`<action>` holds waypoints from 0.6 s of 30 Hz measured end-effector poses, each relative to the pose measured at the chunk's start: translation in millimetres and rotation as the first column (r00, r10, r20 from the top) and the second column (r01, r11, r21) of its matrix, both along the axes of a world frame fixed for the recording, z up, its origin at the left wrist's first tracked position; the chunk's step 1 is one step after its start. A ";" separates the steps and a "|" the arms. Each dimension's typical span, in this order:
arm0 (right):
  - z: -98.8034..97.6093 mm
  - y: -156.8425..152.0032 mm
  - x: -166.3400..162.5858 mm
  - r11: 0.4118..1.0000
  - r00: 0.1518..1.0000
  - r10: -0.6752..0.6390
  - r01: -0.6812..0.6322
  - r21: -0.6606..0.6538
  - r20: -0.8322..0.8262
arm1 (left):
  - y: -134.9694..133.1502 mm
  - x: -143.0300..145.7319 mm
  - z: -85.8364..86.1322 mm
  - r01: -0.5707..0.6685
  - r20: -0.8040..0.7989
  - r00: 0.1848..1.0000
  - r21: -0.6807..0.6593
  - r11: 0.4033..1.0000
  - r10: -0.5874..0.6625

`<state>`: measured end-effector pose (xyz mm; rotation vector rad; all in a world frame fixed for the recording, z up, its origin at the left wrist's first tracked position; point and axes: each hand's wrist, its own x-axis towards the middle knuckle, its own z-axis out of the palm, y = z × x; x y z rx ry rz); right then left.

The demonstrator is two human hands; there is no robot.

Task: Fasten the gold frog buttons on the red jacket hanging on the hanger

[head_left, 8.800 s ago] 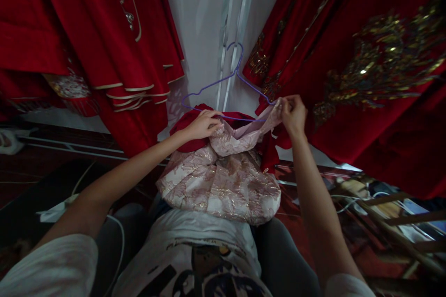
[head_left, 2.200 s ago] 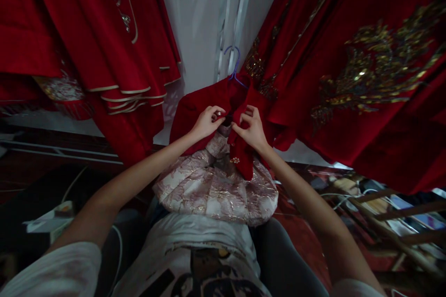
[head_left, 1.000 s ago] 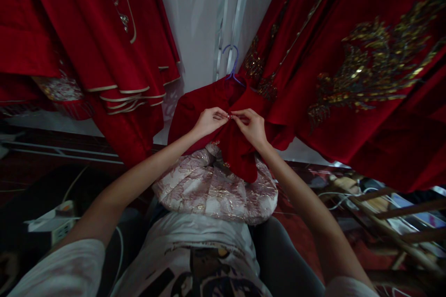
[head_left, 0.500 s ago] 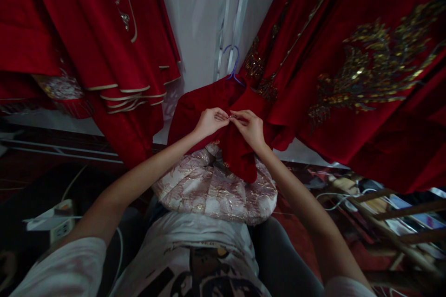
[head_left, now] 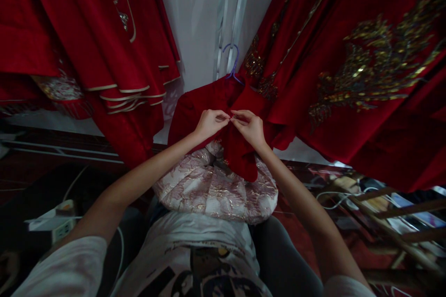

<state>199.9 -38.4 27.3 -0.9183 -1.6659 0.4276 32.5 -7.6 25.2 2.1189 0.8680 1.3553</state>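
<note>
At the left, the piped red garments [head_left: 118, 69] are hanging clear of the lap, leaving the middle of the view to the red jacket [head_left: 193, 102]. The left hand [head_left: 211, 122] is pinching one front edge of that jacket between thumb and fingertips. Below it, the brocade garment [head_left: 216, 195] is bulging over the lap, probably being propped by the thighs. The purple hanger [head_left: 232, 62] is rising from the jacket's neck, apparently bearing the shoulders and so freeing both hands for the front. The right hand [head_left: 250, 127] is pinching the other front edge, its fingertips almost meeting the left's, which is seemingly keeping the two edges aligned. Farther right, the sequined red garment [head_left: 369, 69] is hanging close beside the jacket. As for what is escaping view, the left garments' tops are running out of frame, and the power strip [head_left: 62, 231] is partly disappearing behind the left arm. The fingers are covering whatever small fastening is lying between them, the jacket is hiding most of the hanger, and shadow is blurring the clutter around the wooden frame [head_left: 411, 236].
</note>
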 end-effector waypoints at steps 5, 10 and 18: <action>-19.4 11.4 -6.0 1.000 0.997 -0.004 0.006 0.030 -0.081 | -6.1 7.9 -0.6 0.041 0.001 0.999 -0.035 0.999 -0.041; -38.5 8.7 -8.5 0.994 0.989 -0.035 0.021 0.104 0.141 | -1.7 6.2 -8.1 0.042 0.064 0.997 -0.090 0.995 -0.036; -55.4 -0.1 -2.3 0.979 0.945 -0.150 0.100 0.180 0.290 | 9.8 -11.0 -30.6 0.029 -0.003 1.000 -0.108 0.994 -0.030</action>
